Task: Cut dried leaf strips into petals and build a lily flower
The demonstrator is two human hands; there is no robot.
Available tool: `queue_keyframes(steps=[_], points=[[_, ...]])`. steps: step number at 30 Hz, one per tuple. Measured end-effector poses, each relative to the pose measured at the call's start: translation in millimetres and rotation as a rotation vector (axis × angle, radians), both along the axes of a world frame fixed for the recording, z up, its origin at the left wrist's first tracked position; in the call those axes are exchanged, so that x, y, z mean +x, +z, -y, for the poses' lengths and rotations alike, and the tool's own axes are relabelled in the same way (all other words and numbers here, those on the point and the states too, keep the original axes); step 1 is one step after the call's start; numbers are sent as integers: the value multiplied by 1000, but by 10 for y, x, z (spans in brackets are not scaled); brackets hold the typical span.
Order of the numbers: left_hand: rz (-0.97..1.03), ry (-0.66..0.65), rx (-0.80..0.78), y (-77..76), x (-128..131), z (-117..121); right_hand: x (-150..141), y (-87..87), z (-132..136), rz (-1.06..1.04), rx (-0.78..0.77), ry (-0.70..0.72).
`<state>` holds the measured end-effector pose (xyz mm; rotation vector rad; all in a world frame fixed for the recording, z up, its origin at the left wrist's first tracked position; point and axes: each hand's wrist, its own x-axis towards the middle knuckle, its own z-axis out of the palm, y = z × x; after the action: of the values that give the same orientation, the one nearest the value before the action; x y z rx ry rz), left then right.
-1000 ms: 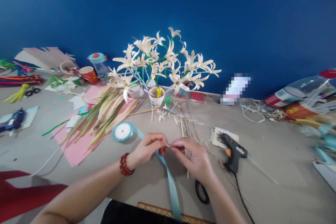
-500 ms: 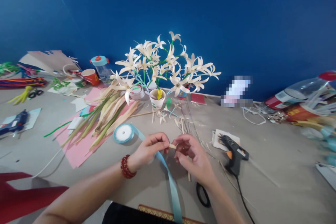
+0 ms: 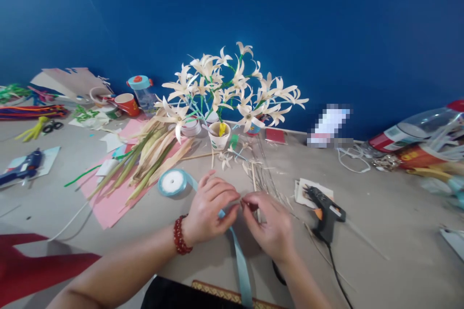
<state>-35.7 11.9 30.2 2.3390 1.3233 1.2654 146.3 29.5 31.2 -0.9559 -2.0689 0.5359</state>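
My fingertips nearly meet over the table, and whatever is between them is too small to make out. My left hand is curved, thumb near its fingers; my right hand has thumb and forefinger drawn in. I can't tell whether either grips anything. The blue ribbon passes beneath my left hand, which hides part of it, and runs back to its roll. My right forearm mostly covers a black loop, and that hand overlaps a thin pale stick. To my right, the black glue gun lies partly on a white pad. Left of the roll, dried husks sprawl over pink paper. Beyond my hands, cream flowers spread above a paper cup, partly screening the things behind.
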Motion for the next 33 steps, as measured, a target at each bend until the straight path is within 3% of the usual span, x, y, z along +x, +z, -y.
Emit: queue_keyframes(steps=[6, 13, 17, 22, 29, 33], points=[[-42, 15, 71, -22, 10, -16, -54, 17, 40, 41, -34, -14], [79, 133, -34, -40, -118, -130, -1, 9, 21, -102, -165, -105], [108, 34, -105, 7, -90, -84, -19, -9, 2, -145, -248, -81], [31, -41, -206, 26, 23, -14, -58, -34, 30, -108, -220, -48], [150, 88, -161, -26, -102, -110, -24, -36, 39, -157, -146, -132], [95, 18, -139, 4, -90, -78, -28, -19, 24, -132, -133, -92]])
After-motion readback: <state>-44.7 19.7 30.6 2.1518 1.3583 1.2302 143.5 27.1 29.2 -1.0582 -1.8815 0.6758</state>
